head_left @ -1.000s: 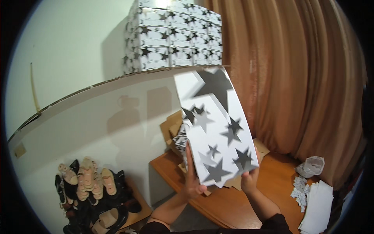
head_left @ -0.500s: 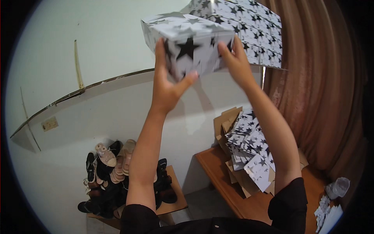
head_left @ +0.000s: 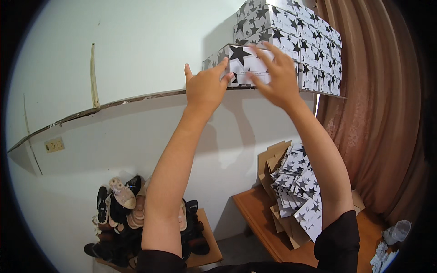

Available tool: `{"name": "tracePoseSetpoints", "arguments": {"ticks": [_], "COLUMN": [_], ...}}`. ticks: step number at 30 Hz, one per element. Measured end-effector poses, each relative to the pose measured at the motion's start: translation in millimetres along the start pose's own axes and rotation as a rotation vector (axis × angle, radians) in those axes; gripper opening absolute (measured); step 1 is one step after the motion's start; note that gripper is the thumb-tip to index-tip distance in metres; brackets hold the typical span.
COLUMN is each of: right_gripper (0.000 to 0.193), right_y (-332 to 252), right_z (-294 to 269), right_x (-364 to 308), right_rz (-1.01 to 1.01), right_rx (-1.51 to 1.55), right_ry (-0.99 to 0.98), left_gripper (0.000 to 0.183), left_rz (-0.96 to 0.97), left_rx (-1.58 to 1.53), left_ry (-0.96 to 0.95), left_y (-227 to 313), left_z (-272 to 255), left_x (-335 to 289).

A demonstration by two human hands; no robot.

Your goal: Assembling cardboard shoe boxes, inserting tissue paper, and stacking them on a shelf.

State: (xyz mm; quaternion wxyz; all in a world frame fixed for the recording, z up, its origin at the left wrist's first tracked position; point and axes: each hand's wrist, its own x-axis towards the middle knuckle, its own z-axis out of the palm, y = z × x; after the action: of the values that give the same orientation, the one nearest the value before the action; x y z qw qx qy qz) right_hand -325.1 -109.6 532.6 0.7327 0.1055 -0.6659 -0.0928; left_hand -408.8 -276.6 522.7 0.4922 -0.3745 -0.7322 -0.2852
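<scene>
A white shoebox-like carton [head_left: 240, 58] printed with black stars rests on the wall shelf [head_left: 150, 96], just left of a stack of matching boxes [head_left: 309, 43]. At its left front corner is my left hand [head_left: 205, 88], fingers spread and the thumb near the front face. My right hand [head_left: 281, 79] is in front of the box's right part, its fingers apart and slightly blurred. Neither hand is wrapped round the box; whether the fingertips touch it is hard to see. My hands hide part of the front face.
Below at left, a pile of shoes [head_left: 123, 195] covers a small brown-topped stand [head_left: 211, 234]. A wooden table [head_left: 255, 209] at right bears flattened star-printed cartons [head_left: 296, 182], a clear plastic cup [head_left: 397, 233] and paper slips [head_left: 378, 259]. A brown curtain [head_left: 368, 113] hangs at right.
The box, gripped in the air by both hands before, now sits on the shelf beside the stack. Both hands have loosened and spread their fingers; the view has shifted slightly.
</scene>
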Motion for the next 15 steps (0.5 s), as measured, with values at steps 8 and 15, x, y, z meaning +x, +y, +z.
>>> {"name": "tracePoseSetpoints", "arguments": {"ticks": [8,15], "right_gripper": [0.041,0.035], "right_y": [4,-1], "right_z": [54,79], "right_x": [15,15], "right_rz": [-0.102,-0.024], "right_rx": [-0.223,-0.204], "right_ry": [-0.247,-0.370], "left_gripper": [0.033,0.040], "left_rz": [0.099,0.224], "left_rx": [0.215,0.188], "left_ry": [-0.100,-0.040], "left_y": [-7,-20], "left_z": [19,23], "left_x": [-4,-7]}}
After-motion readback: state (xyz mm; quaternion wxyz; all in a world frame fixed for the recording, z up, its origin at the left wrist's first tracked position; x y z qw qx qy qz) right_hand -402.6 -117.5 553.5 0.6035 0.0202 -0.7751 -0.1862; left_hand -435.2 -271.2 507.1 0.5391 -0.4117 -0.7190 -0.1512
